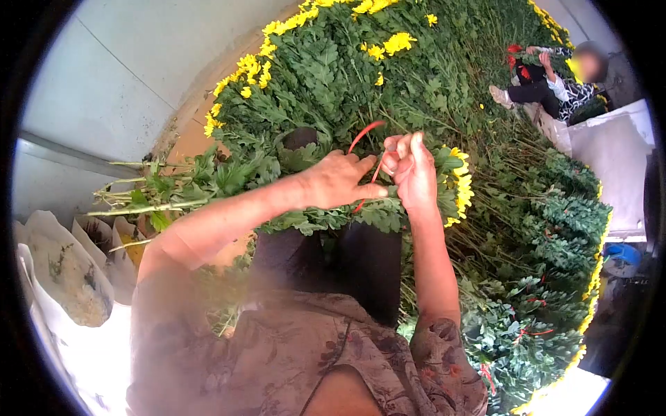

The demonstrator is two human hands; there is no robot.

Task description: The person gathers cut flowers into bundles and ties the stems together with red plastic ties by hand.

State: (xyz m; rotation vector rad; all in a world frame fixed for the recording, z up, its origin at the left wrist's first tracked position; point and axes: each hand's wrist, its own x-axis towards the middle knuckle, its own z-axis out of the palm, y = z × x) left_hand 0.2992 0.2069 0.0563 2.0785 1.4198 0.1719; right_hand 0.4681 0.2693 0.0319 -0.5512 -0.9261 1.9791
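A bundle of yellow chrysanthemums (250, 173) lies across my lap, its cut stems to the left and yellow blooms to the right. My left hand (336, 179) rests on top of the leaves, thumb and index finger spread apart. A thin red tie (378, 168) runs over the bundle, and a curved length of it sticks up beside the left fingers. Close to the blooms, my right hand (414, 172) is raised with curled fingers, pinching the tie. How the tie passes beneath the bundle is hidden.
Piled chrysanthemums (333, 76) surround me in front and to the right, some tied in red. Another person (569, 90) sits at the far right beside a pale block (614, 166). White sacks (66, 267) stand at left, near a pale wall (104, 69).
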